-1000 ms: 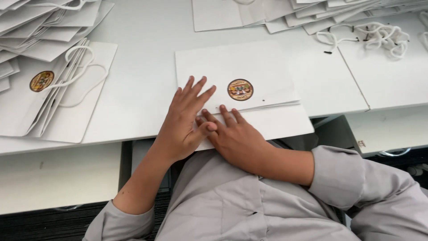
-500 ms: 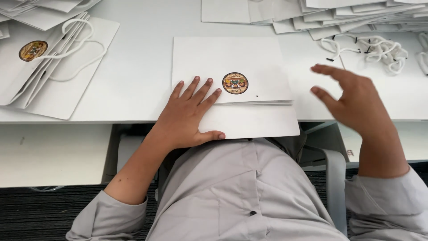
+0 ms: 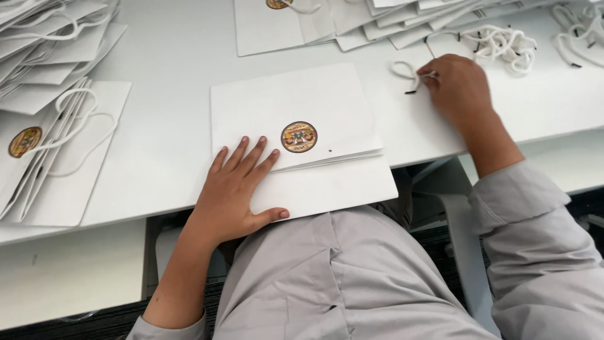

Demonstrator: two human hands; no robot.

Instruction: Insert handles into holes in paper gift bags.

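Your left hand [image 3: 236,192] lies flat, fingers spread and holding nothing, pressing down the near corner of the flat white paper bag with a round gold-and-brown sticker [image 3: 296,126], which sits at the front edge of the white desk [image 3: 170,69] and overhangs it toward your lap. Your right hand [image 3: 459,88] is out to the right of that bag, fingertips pinched shut on one short white cord handle with dark tips [image 3: 406,72] that lies looped on the desk, just short of the loose heap of white cord handles [image 3: 500,44] behind it. Judged from how things lie, the bag under your palm has no cord on it yet, though a small dark hole shows just right of the sticker, so threading looks like the part not done for this one. To your left sits a stack of flat white bags with cord handles already fitted [image 3: 53,151], which reads as finished work. Across the back of the desk a fanned row of flat white bags without visible handles [image 3: 377,25] appears to be waiting, though one at its left end shows a cord loop near its sticker, so a good share seems left to do.
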